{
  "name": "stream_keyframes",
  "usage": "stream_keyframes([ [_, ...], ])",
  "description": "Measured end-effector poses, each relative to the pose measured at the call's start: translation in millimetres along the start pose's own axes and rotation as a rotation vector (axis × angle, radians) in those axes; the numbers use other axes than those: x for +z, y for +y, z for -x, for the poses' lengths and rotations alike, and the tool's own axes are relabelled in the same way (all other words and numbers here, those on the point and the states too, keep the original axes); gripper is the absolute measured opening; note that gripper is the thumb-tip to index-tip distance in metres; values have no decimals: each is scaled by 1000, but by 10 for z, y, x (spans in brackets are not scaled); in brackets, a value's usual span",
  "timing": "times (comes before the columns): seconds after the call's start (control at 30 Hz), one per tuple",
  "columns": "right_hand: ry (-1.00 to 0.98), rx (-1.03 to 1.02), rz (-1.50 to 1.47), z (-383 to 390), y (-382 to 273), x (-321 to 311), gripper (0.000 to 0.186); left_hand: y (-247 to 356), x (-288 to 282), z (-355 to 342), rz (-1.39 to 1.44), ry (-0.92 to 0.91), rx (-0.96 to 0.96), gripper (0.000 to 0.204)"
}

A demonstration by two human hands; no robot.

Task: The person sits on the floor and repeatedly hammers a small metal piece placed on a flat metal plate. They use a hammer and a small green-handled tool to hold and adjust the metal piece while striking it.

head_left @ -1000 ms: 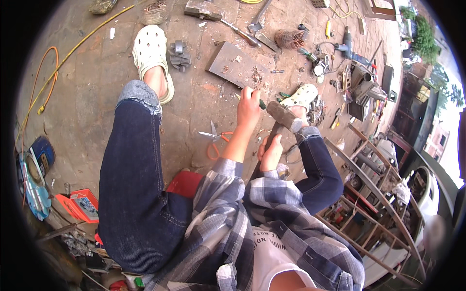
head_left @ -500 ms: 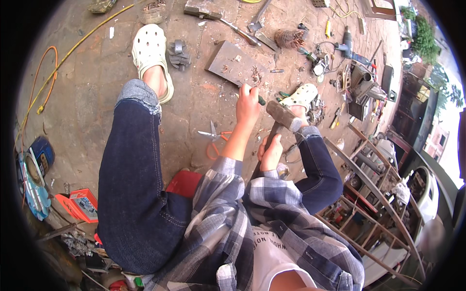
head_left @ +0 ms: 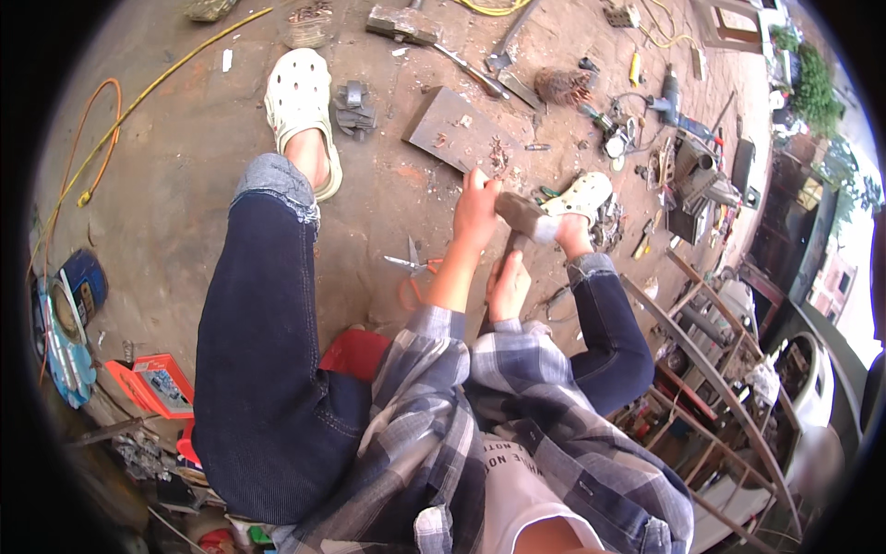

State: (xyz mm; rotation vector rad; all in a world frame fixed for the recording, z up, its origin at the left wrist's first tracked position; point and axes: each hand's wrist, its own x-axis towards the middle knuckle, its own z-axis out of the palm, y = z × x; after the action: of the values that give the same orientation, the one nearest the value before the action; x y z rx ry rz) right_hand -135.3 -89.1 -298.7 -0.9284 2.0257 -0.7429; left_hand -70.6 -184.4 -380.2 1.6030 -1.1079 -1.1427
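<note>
My left hand (head_left: 474, 220) is closed in a fist at the near edge of a flat steel plate (head_left: 461, 129) on the ground. A tool with a dark green handle is in that fist, mostly hidden by the fingers and the hammer. My right hand (head_left: 508, 288) is wrapped around the handle of a hammer (head_left: 524, 215). The heavy hammer head lies right beside my left fist, over the spot where the green handle stuck out. Small copper-coloured scraps (head_left: 499, 152) lie on the plate.
Orange-handled scissors (head_left: 412, 261) lie left of my left forearm. Beyond the plate are a sledgehammer (head_left: 403, 25), a wire bundle (head_left: 563, 87) and a power drill (head_left: 671, 97). Metal parts (head_left: 688, 180) and a metal frame (head_left: 711, 369) stand at right, a yellow hose (head_left: 157, 100) at left.
The hammer head has swung left to my left fist and now covers the green handle end. My left hand keeps its grip near the plate. The whole view has shifted slightly.
</note>
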Motion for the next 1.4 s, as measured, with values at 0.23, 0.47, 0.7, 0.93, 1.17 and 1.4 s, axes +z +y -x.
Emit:
stream_keyframes([
  [0.23, 101, 138, -140, -36, 35, -158, 56, 62, 0, -138, 88, 190, 0, 24],
  [0.47, 54, 325, -207, 41, 20, -133, 50, 96, -159, -129, -74, 509, 62, 15],
  [0.7, -79, 395, -45, 49, 142, -9, 50, -697, -587, -437, -83, 772, -443, 18],
  [0.93, -398, 599, 257, -102, 558, 231, 35, -910, -885, -852, -305, 426, -502, 23],
  [1.17, -453, 669, 217, -223, 578, 200, 37, -961, -853, -938, -556, 327, -448, 25],
  [1.4, -319, 82, 865, -416, 319, 254, 42, -1144, -941, -846, -551, 353, -369, 26],
])
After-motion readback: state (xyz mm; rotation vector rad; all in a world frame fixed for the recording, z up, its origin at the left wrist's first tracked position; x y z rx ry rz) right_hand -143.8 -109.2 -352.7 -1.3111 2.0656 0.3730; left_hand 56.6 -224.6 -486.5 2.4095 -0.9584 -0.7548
